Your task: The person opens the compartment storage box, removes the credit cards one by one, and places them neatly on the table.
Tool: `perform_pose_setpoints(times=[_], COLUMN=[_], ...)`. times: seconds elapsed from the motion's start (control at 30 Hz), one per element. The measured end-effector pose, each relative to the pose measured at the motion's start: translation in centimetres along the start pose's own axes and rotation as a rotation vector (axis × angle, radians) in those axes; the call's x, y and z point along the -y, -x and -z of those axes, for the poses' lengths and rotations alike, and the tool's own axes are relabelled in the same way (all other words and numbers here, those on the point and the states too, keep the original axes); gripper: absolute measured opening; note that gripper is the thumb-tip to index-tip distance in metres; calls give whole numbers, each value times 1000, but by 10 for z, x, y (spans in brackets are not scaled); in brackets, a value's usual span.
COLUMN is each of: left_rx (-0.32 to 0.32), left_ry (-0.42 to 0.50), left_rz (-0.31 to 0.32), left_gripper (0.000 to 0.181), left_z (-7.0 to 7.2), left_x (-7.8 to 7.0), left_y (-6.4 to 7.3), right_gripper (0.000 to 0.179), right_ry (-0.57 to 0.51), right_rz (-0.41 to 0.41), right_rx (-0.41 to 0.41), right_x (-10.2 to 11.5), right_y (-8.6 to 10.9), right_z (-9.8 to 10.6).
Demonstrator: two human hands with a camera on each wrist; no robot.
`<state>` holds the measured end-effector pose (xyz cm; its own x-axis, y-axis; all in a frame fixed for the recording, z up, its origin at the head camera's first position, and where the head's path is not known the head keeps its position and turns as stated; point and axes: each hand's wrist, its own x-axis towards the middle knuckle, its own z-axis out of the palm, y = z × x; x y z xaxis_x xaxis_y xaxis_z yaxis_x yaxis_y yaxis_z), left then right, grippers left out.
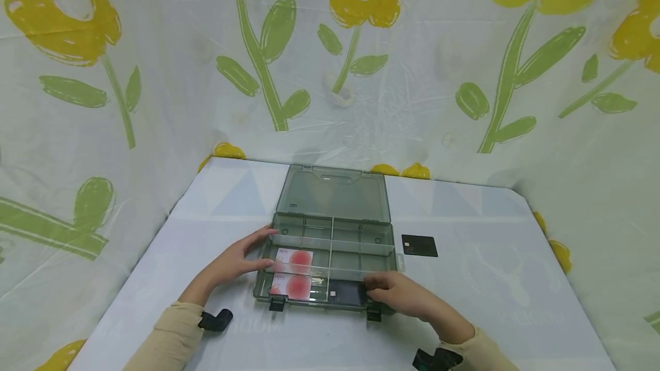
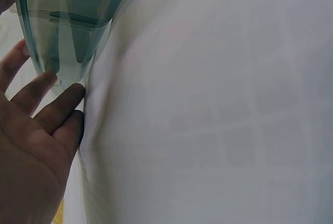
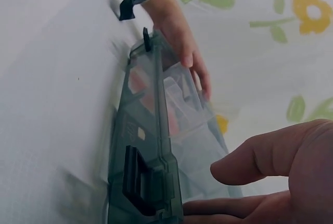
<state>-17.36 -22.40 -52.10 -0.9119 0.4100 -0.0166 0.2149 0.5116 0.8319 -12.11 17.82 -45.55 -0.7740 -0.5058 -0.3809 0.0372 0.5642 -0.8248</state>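
A clear grey-green divided plastic box (image 1: 359,232) stands on the table with its lid (image 1: 335,194) folded back. Two white cards with red-pink circles lie in left compartments: the upper card (image 1: 294,260) in the middle row, the lower card (image 1: 291,287) in the front row. A black card (image 1: 344,292) lies in the front right compartment. My right hand (image 1: 399,295) reaches into that compartment at the card's right end, thumb and fingers apart in the right wrist view. With loosely spread fingers, my left hand (image 1: 242,258) touches the box's left side.
Another black card (image 1: 420,245) lies on the white table to the right of the box. Two black latches, a left latch (image 1: 277,304) and a right latch (image 1: 373,314), hang at the front edge. A flower-printed curtain (image 1: 402,85) surrounds the table's back and sides.
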Motion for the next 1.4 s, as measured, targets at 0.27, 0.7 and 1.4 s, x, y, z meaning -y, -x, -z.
perform_pose_setpoints(times=[0.27,0.7,1.4], left_rx=[0,-7,-6], left_ry=[-1,5,9], left_rz=[-5,4,3], left_gripper=[69,70,70], left_z=[1,0,-1], left_x=[0,1,0], left_y=[1,2,1], right_gripper=[47,47,50], right_ry=[-103,-147,-247], right_rz=[-4,64,160], right_rx=[38,56,73], right_x=[-7,4,10], right_y=[2,14,14], right_z=[5,13,18])
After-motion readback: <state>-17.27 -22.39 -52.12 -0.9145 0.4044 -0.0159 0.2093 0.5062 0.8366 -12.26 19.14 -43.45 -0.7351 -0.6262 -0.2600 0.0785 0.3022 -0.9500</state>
